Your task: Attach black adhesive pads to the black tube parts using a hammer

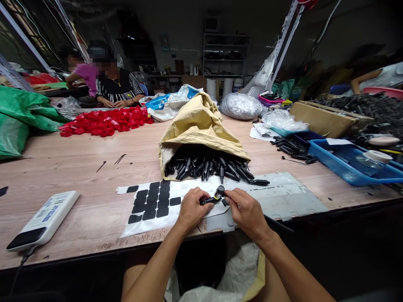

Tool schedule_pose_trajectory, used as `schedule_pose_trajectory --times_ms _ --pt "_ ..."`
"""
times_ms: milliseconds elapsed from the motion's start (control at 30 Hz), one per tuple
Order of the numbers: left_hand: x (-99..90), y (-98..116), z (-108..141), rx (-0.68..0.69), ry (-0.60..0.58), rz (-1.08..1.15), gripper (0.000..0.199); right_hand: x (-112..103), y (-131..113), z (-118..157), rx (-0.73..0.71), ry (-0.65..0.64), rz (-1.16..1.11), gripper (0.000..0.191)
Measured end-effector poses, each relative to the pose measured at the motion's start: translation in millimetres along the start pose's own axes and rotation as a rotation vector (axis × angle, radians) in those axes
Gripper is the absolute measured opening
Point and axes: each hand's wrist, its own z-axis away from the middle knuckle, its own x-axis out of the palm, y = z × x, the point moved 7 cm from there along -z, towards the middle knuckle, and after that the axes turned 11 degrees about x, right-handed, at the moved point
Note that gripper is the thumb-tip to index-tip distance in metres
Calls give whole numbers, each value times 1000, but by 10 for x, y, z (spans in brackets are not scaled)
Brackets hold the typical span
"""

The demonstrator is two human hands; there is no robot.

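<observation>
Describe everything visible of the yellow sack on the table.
The yellow sack looks like creased woven plastic, with a whitish patch at the left of its mouth. It lies slumped on the table, top bunched up, open mouth facing the camera. Black parts crowd the mouth and spill out in front.

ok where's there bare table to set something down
Bare tabletop shows between the white device and the sheet of black squares, and between the yellow sack and the loose black parts at right. Crowded: sack's mouth; behind the blue tray.

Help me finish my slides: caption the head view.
Left hand holding a black part, right hand close by, before a yellow sack of black pieces.
</observation>
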Motion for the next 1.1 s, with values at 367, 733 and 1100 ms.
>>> schedule_pose_trajectory --times_ms 367,733,1100 --pt "-23 21 -14 7 -27 11 10 64 497 -122 -3 -37 114 19" --pt "-18 31 -5 21 -48 3 31 149 550 -74 9 -46 215 18" --pt "-4 29 -14 25 -62 -65 42 171 559 -70 13 -55 239 18"
